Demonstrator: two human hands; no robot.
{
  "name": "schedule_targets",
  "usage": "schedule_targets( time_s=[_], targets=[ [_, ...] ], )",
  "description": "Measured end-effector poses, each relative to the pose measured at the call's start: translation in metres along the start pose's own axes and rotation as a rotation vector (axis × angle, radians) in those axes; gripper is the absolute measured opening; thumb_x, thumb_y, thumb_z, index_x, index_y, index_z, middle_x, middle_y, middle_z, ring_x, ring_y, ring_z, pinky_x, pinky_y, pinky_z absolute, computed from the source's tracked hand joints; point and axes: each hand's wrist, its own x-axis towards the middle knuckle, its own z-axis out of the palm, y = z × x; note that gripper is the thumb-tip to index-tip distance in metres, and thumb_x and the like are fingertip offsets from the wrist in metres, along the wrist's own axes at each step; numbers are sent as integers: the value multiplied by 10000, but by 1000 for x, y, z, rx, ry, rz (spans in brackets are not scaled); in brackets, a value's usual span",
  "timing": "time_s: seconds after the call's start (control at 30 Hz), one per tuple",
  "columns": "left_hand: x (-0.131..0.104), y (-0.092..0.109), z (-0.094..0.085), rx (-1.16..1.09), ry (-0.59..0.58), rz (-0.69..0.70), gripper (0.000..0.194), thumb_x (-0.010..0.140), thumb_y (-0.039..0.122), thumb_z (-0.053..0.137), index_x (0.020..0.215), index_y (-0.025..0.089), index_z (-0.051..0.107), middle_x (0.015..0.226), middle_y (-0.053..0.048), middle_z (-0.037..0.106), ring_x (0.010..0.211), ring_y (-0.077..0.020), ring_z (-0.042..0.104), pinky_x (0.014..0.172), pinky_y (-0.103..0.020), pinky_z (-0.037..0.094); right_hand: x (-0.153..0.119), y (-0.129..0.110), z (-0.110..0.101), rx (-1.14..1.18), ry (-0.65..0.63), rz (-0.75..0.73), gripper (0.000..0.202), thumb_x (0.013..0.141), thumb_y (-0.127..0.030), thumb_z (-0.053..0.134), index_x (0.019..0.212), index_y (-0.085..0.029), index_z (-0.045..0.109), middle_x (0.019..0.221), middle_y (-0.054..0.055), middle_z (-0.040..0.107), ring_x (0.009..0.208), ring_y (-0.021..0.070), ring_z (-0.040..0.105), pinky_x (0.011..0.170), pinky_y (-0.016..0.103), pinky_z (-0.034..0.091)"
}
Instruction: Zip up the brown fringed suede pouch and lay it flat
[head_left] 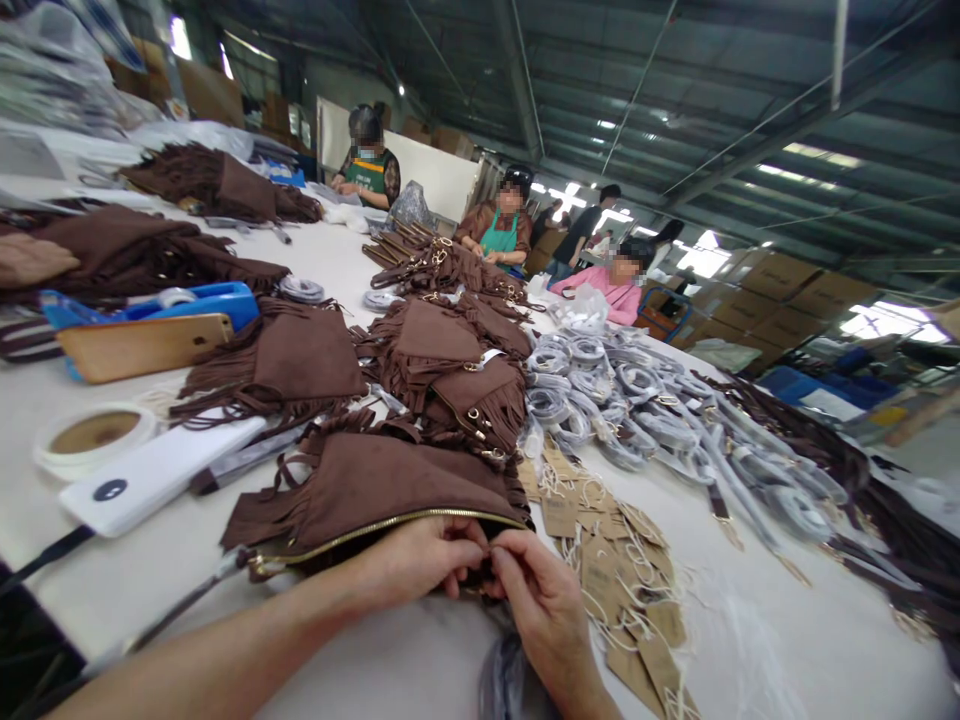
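A brown fringed bag (405, 480) lies on the table in front of me, its gold zipper open along the near edge. My left hand (424, 560) reaches over the zipper into the bag's mouth, fingers bent and pressed together. Beside it, at the right end of the opening, my right hand (540, 590) pinches with thumb and forefinger. The fingertips of both hands nearly meet, and whatever they hold there is too small and hidden to name. Below my right hand lies a wrapped grey coil (501, 675).
Brown bags (307, 350) are piled ahead, wrapped straps (630, 400) and cardboard tags (600, 550) at right. Left are a white power bank (161, 480), tape roll (96, 435), phone (146, 347) and blue dispenser (240, 298). Another person's hand (34, 262) rests far left; people work beyond.
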Motion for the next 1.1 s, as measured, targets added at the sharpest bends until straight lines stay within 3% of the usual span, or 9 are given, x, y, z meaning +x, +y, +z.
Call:
schedule_targets(
  time_s=[0.3,0.5,0.8,0.97,1.03,1.1],
  targets=[
    [6,-11,0,-49,33,9,177,610,327,549,717,187,540,569,72,458,506,-102,400,479,-238,321,-3,5,-1,-39,-35,21,194,951,-283,501,836,-208,640,637,-30,611,561,120,606,556,180,479],
    [3,-9,2,-117,45,30,191,612,301,560,766,191,534,606,73,444,563,-108,392,549,-248,314,-3,7,0,-65,-25,23,199,945,-282,507,819,-209,642,617,-33,613,558,125,610,564,191,478],
    [8,-9,9,-137,102,31,130,572,229,515,687,206,460,589,69,413,585,-121,385,587,-256,327,-4,8,3,-144,-29,-18,230,942,-259,481,769,-210,625,603,-31,591,547,128,588,540,204,448],
    [16,-19,8,-71,130,24,94,657,250,539,715,200,484,580,71,424,549,-114,383,559,-252,326,3,6,4,-220,-51,-43,238,951,-237,461,790,-211,635,572,-32,579,527,137,577,523,214,456],
    [14,-16,7,-43,121,24,80,716,264,533,737,187,524,583,62,452,534,-117,397,538,-250,335,0,-1,-4,-253,-63,-78,212,955,-223,459,920,-215,668,696,4,672,627,155,650,599,223,519],
    [3,-9,6,12,89,51,95,754,230,517,795,173,581,636,39,524,566,-128,453,549,-245,372,-14,-9,-18,-330,-88,-162,226,939,-229,507,1104,-232,660,1020,71,730,896,200,702,775,259,564]
  ],
)
